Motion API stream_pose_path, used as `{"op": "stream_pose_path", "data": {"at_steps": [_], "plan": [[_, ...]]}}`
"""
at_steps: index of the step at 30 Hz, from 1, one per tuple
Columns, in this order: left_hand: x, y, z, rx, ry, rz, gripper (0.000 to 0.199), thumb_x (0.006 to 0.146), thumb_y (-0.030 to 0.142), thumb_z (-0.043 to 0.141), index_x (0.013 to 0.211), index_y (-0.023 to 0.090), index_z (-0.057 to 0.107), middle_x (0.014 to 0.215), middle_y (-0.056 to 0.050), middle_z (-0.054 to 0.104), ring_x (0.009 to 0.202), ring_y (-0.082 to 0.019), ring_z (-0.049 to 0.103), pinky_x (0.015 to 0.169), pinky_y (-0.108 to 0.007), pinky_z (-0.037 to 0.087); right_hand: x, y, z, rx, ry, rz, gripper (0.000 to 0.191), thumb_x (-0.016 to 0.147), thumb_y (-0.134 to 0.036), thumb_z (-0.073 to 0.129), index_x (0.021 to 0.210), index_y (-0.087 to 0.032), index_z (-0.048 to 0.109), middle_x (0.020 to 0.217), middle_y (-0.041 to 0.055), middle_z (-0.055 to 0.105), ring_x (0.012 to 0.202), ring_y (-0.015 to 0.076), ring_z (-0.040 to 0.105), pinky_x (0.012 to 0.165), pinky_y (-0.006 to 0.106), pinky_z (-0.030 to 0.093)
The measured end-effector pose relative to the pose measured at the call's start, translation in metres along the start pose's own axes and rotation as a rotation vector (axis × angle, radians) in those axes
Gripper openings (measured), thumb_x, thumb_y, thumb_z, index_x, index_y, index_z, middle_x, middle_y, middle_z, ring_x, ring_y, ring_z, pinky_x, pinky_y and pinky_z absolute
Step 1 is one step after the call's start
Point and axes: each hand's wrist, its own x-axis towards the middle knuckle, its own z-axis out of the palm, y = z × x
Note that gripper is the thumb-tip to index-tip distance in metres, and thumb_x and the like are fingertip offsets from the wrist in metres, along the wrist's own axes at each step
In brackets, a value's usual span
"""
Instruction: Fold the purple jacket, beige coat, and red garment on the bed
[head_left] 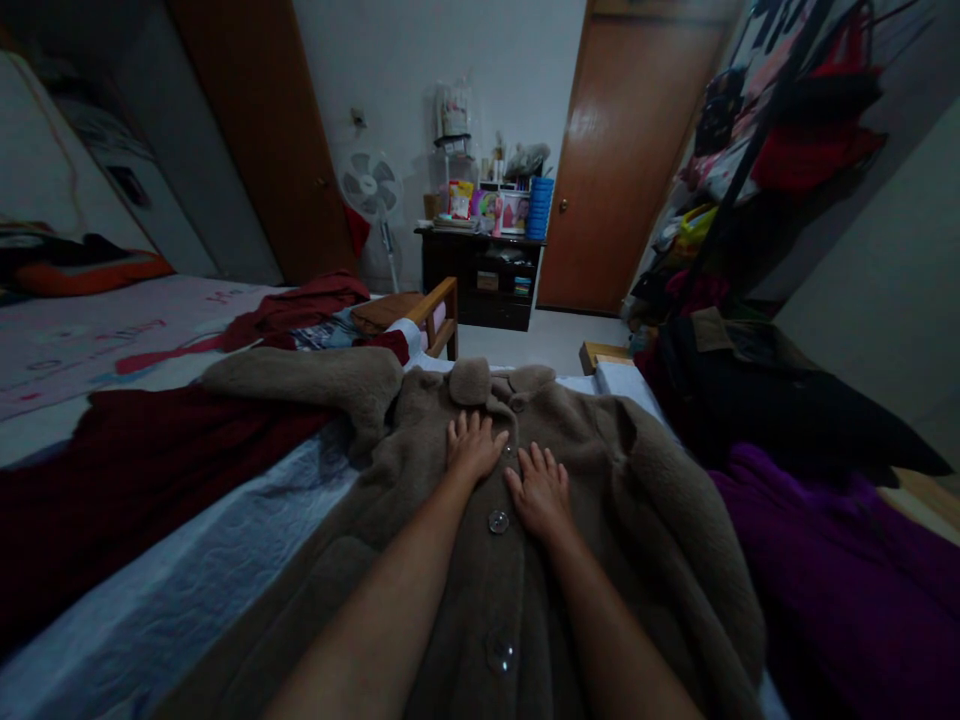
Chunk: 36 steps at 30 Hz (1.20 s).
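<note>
Brown plush coat (486, 590) lies front up on the bed (255, 555); left hand (474, 448) and right hand (541, 492) rest on it, palms down, fingers spread, apart, clamped on nothing. Judged technique for pressing: flat palms, light even strokes outward from the button row (498, 522), no tugging. Orientation: collar (470, 383) points to the bed's far edge; long axis follows the button row toward the near edge, lower end out of view.

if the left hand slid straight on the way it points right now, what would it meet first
Most likely the collar flap of the brown coat, just ahead of the left hand; how high the flap stands is hard to judge.
</note>
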Motion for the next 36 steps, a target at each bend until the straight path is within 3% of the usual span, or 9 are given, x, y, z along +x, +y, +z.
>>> {"op": "stream_pose_path", "data": {"at_steps": [6,12,16,21,26,29,32,34,36], "plan": [[-0.001,0.001,-0.002,0.002,0.004,-0.004,0.062,0.095,0.055,0.029,0.14,0.018,0.048,0.153,-0.013,0.039,0.144,-0.035,0.024,0.115,-0.054,0.017,0.037,0.012,-0.012,0.035,-0.05,0.071,0.063,0.098,-0.053,0.03,0.147,-0.015,0.039,0.159,0.0129,0.024,0.146,0.0305,0.018,0.115,0.048,0.016],[0.001,0.001,-0.002,0.001,-0.02,-0.011,0.063,0.095,0.056,0.03,0.141,0.018,0.047,0.153,-0.014,0.038,0.144,-0.038,0.023,0.115,-0.055,0.017,0.096,0.03,-0.032,0.049,0.152,0.035,0.041,0.093,-0.032,0.047,0.127,-0.011,0.058,0.14,0.0175,0.052,0.132,0.0283,0.043,0.109,0.039,0.031],[0.001,0.002,-0.003,0.008,-0.023,-0.014,0.061,0.095,0.056,0.03,0.14,0.019,0.048,0.154,-0.014,0.037,0.144,-0.037,0.022,0.115,-0.055,0.017,0.133,0.028,-0.046,0.08,0.253,0.048,0.038,0.091,-0.024,0.046,0.125,-0.011,0.057,0.124,0.0158,0.061,0.119,0.0239,0.053,0.102,0.032,0.036],[0.002,0.002,-0.001,0.004,-0.008,-0.009,0.057,0.094,0.054,0.034,0.137,0.02,0.051,0.152,-0.015,0.04,0.143,-0.038,0.024,0.114,-0.057,0.017,0.163,0.008,-0.051,0.087,0.393,0.074,0.049,0.089,-0.032,0.051,0.135,-0.015,0.049,0.144,0.0148,0.044,0.131,0.0271,0.039,0.108,0.037,0.03],[0.006,0.002,-0.001,-0.072,-0.003,0.01,0.053,0.093,0.047,0.042,0.137,0.018,0.049,0.15,-0.016,0.041,0.144,-0.036,0.025,0.115,-0.057,0.016,0.169,-0.009,-0.036,0.025,0.217,0.074,0.079,0.08,-0.051,0.061,0.145,-0.013,0.036,0.155,0.017,0.029,0.145,0.0333,0.012,0.114,0.052,0.016],[0.01,-0.001,-0.001,-0.206,0.03,0.002,0.057,0.09,0.042,0.05,0.141,0.018,0.039,0.148,-0.015,0.045,0.141,-0.03,0.031,0.116,-0.052,0.018,0.165,-0.008,-0.025,0.037,0.239,0.142,0.084,0.074,-0.041,0.067,0.146,-0.012,0.034,0.158,0.0177,0.021,0.146,0.0346,0.006,0.113,0.054,0.017],[0.015,-0.004,0.001,-0.359,0.109,0.017,0.068,0.085,0.035,0.057,0.144,0.016,0.029,0.143,-0.014,0.05,0.136,-0.024,0.041,0.115,-0.045,0.022,0.163,0.002,-0.022,0.293,0.391,0.169,0.055,0.074,-0.023,0.057,0.128,-0.012,0.055,0.147,0.0178,0.042,0.141,0.0314,0.024,0.112,0.046,0.024],[0.016,-0.005,0.001,-0.413,0.135,0.04,0.071,0.084,0.034,0.057,0.146,0.018,0.025,0.144,-0.013,0.049,0.135,-0.022,0.042,0.115,-0.042,0.023,0.163,0.013,-0.026,0.556,0.472,0.225,0.037,0.073,-0.021,0.052,0.107,-0.012,0.065,0.126,0.0186,0.059,0.129,0.0308,0.042,0.109,0.042,0.03],[0.017,-0.005,0.0,-0.419,0.131,0.056,0.069,0.086,0.034,0.055,0.147,0.02,0.026,0.147,-0.011,0.046,0.136,-0.022,0.04,0.115,-0.042,0.023,0.164,0.026,-0.03,0.734,0.518,0.281,0.027,0.073,-0.024,0.049,0.092,-0.013,0.065,0.105,0.0168,0.067,0.113,0.0304,0.054,0.103,0.04,0.037]]}}
